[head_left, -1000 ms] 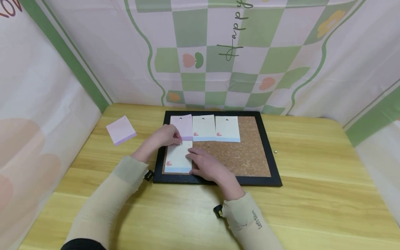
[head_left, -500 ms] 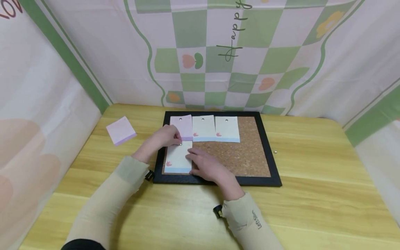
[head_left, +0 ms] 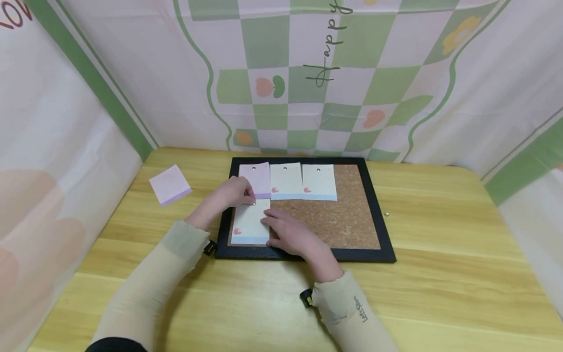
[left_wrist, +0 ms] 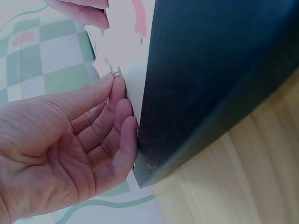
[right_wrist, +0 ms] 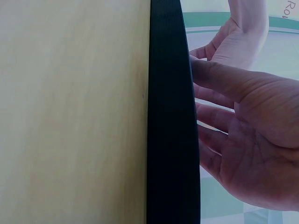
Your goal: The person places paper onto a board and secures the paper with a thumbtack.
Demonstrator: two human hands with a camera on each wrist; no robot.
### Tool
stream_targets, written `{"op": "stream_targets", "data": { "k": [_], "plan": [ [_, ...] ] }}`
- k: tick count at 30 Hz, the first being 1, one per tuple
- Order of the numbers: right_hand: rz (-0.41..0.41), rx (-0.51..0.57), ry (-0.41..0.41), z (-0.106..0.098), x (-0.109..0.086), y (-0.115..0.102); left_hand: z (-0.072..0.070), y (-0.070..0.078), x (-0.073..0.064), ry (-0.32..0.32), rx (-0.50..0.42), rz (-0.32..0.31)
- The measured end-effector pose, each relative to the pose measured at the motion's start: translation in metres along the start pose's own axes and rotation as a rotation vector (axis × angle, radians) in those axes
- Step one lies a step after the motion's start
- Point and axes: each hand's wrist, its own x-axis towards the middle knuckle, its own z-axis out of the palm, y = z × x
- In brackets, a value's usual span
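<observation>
A cork board (head_left: 321, 225) in a black frame lies on the table. In its lower left is a cream note (head_left: 251, 222) with a blue bottom edge. My left hand (head_left: 235, 191) pinches a small metal thumbtack (left_wrist: 116, 73) between thumb and index finger at the note's top. My right hand (head_left: 290, 231) lies low over the board, fingers extended onto the note's right side. Along the top row are a lilac note (head_left: 255, 178) and two cream notes, the middle one (head_left: 286, 181) and the right one (head_left: 319, 181), each with a tack near its top edge.
A loose lilac note (head_left: 170, 185) lies on the wooden table (head_left: 462, 274), left of the board. One more tack (head_left: 386, 213) sits just right of the black frame (head_left: 365, 255). A patterned curtain (head_left: 303, 83) hangs behind the table.
</observation>
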Motion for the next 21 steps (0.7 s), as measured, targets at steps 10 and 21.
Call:
{"op": "stream_targets", "data": {
  "k": [10,21],
  "plan": [
    [-0.005,-0.002,0.011,0.0014,0.0002,0.002,0.0007,0.0009,0.0008,-0.012,-0.002,-0.01],
    [-0.011,-0.005,0.02,0.0012,0.0003,0.0008,-0.0004,0.0031,0.0016,-0.024,0.024,-0.026]
  ]
}}
